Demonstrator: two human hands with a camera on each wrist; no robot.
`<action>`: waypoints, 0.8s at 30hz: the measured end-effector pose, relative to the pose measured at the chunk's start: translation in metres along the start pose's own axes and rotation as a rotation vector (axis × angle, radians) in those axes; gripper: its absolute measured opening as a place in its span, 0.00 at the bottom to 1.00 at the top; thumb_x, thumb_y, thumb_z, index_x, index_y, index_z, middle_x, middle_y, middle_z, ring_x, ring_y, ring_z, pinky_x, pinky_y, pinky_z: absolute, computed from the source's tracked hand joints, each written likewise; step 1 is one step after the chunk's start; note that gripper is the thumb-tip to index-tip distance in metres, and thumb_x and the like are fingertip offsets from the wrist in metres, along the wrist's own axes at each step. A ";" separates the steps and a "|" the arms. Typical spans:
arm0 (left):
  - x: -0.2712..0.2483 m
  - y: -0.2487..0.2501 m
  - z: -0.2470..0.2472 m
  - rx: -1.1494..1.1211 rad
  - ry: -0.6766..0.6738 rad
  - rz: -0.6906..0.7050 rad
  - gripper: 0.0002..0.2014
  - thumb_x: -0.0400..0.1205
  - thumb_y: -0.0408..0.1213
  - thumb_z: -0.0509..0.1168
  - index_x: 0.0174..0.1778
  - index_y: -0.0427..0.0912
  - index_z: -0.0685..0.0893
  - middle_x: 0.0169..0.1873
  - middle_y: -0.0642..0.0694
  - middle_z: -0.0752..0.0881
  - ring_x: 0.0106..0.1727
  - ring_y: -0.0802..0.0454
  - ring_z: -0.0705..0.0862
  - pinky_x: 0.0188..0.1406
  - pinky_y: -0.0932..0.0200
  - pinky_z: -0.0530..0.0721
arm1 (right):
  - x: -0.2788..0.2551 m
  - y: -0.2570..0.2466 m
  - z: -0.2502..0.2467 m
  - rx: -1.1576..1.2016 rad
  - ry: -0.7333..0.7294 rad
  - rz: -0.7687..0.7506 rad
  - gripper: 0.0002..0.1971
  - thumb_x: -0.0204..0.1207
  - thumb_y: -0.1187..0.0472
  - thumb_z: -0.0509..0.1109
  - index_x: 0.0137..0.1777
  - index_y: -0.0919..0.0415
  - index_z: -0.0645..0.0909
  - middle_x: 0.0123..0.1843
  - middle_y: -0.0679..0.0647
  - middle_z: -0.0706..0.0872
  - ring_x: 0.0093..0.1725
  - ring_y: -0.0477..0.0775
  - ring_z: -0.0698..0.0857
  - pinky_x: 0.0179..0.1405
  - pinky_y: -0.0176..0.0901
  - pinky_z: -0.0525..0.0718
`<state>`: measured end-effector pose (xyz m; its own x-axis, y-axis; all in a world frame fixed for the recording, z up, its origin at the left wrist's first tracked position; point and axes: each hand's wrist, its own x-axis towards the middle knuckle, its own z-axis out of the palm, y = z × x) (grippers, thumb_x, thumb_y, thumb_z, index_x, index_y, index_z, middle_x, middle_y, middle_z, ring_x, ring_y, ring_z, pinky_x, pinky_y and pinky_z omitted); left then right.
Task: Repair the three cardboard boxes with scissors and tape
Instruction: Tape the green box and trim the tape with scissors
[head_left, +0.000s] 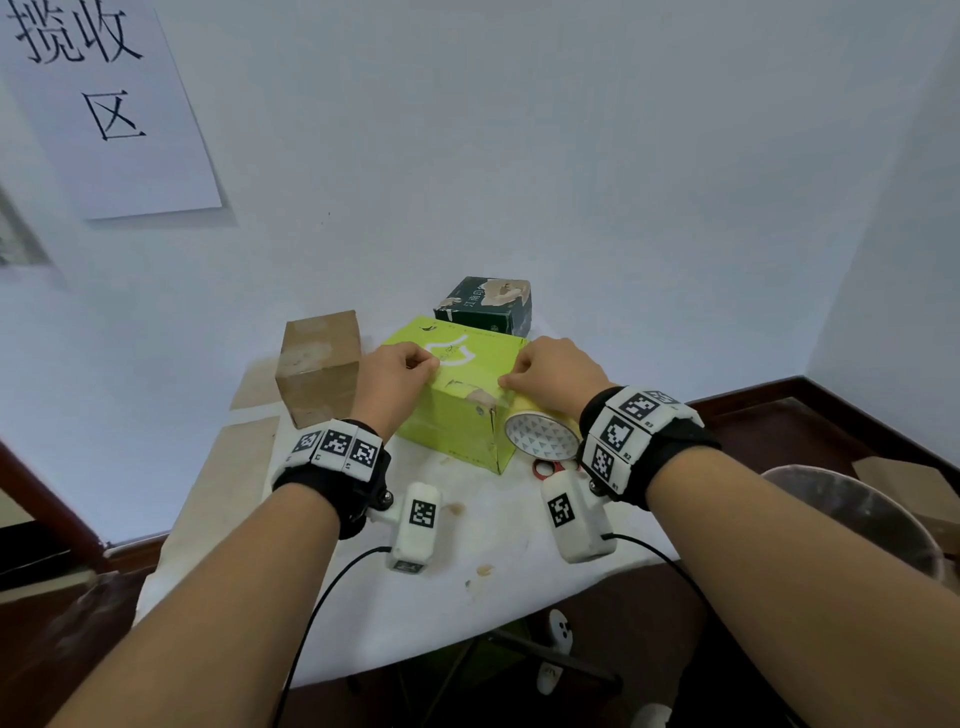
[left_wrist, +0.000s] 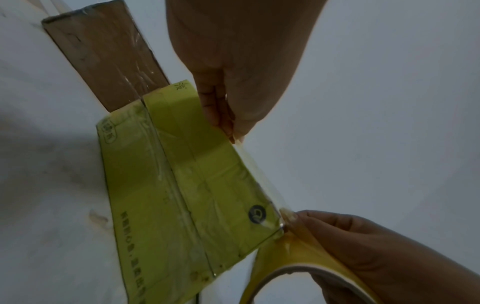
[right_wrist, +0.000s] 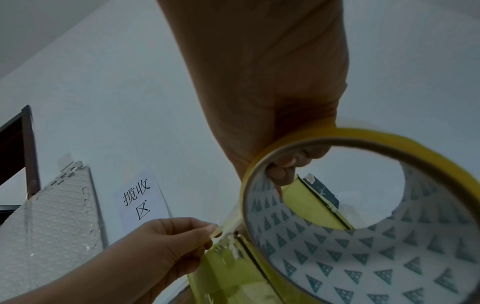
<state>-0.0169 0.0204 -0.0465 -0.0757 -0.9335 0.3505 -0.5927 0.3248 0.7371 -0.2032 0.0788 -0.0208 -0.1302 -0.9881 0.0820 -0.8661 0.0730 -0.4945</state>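
Head: tape strip between both grips, on green box.

A parcel collection corner in a plain room, by the paper sign taped to the white wall, printed 揽收区 (parcel pickup area). A small cloth-covered table in the corner carries 3 worn boxes, among them a brown cardboard box, beside a bin on the dark floor.

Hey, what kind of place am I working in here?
Probably a parcel collection or packing corner: a wall sign reads 揽收区, taped cardboard boxes sit on a small table, beside a packing tape roll.
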 end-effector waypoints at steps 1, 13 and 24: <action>0.000 -0.001 0.000 0.015 -0.001 0.007 0.06 0.80 0.36 0.68 0.44 0.37 0.88 0.34 0.51 0.83 0.39 0.54 0.79 0.35 0.70 0.72 | 0.000 0.001 0.001 0.005 -0.001 0.003 0.13 0.76 0.47 0.71 0.50 0.57 0.86 0.55 0.56 0.87 0.54 0.58 0.84 0.45 0.44 0.79; 0.014 -0.012 -0.008 0.261 -0.117 -0.012 0.20 0.79 0.44 0.70 0.63 0.43 0.73 0.61 0.45 0.71 0.57 0.46 0.76 0.61 0.47 0.77 | 0.000 0.004 0.004 0.056 -0.020 -0.001 0.12 0.77 0.47 0.70 0.48 0.57 0.85 0.54 0.56 0.86 0.54 0.57 0.84 0.48 0.46 0.80; -0.002 -0.002 -0.029 0.224 -0.189 0.170 0.21 0.83 0.21 0.53 0.63 0.40 0.85 0.57 0.44 0.86 0.52 0.53 0.83 0.40 0.78 0.71 | 0.002 0.006 0.007 0.057 -0.016 -0.013 0.12 0.78 0.48 0.70 0.45 0.57 0.83 0.52 0.55 0.86 0.53 0.57 0.84 0.45 0.45 0.79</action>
<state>0.0080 0.0256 -0.0317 -0.3237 -0.8873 0.3285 -0.7185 0.4564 0.5249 -0.2051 0.0764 -0.0294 -0.1109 -0.9909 0.0757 -0.8388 0.0525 -0.5420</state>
